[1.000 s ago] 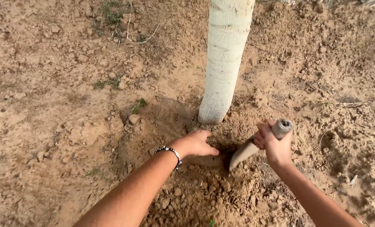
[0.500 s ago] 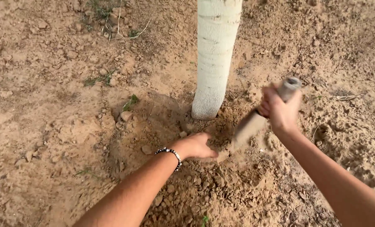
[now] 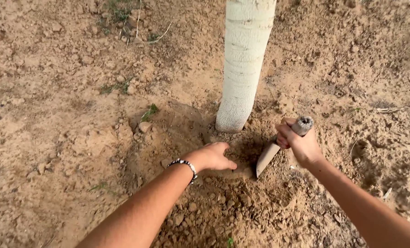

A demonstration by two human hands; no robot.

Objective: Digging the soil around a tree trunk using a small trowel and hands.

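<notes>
While the right hand (image 3: 301, 146) clenches a trowel (image 3: 278, 147), blade tip in loose soil at the whitewashed trunk's (image 3: 244, 69) six o'clock, the left hand (image 3: 214, 156), at the blade's nine o'clock, lies open, empty, on the dirt.

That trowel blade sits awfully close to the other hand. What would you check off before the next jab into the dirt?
1. Grip on the trowel: the right hand is wrapped firmly round the handle. Ok.
2. Left hand clear of the blade: it lies flat on the soil just beside the tip, only a narrow gap between. Not ok.
3. Blade away from the white tree trunk: the tip points into the hollow in front of the trunk base, apart from the bark. Ok.
4. Roots under the tip: loose soil hides them. Cannot tell.
5. Beaded bracelet out of the way: it sits on the left wrist, behind the hand. Ok.
</notes>
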